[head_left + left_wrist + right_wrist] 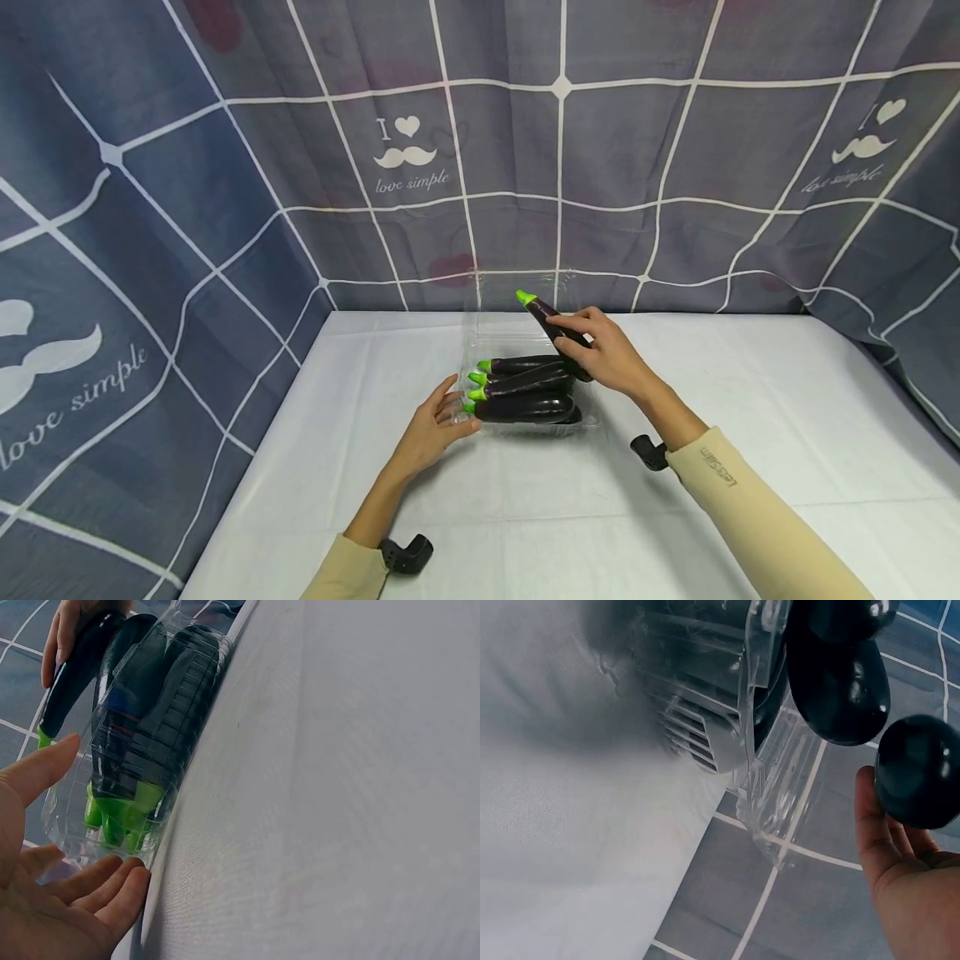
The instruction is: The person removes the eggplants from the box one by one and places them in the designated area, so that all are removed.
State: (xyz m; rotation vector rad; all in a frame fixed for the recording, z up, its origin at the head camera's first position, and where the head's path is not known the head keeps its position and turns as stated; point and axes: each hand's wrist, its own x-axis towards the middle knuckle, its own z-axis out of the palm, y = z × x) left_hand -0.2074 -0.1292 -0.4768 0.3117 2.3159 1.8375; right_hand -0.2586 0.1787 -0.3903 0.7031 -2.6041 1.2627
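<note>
My right hand [609, 357] grips a dark purple eggplant [546, 317] with a bright green stem cap, tilted with the cap up and to the left. It is held over the back right part of a clear plastic box [588, 419]. Several more eggplants [525, 408] lie piled inside, their green caps pointing left. My left hand [431, 433] is at the box's left end, fingers spread and loosely bent, with the fingertips against or very close to the plastic. In the right wrist view, the rounded end of the held eggplant [919, 772] sticks out above the fingers.
The box's clear lid [491, 304] stands raised at the back, near the grey-blue curtain [510, 150] with white lines. A white cloth [750, 400] covers the table. A black wrist device [407, 554] is worn on the left wrist, and another [648, 452] on the right.
</note>
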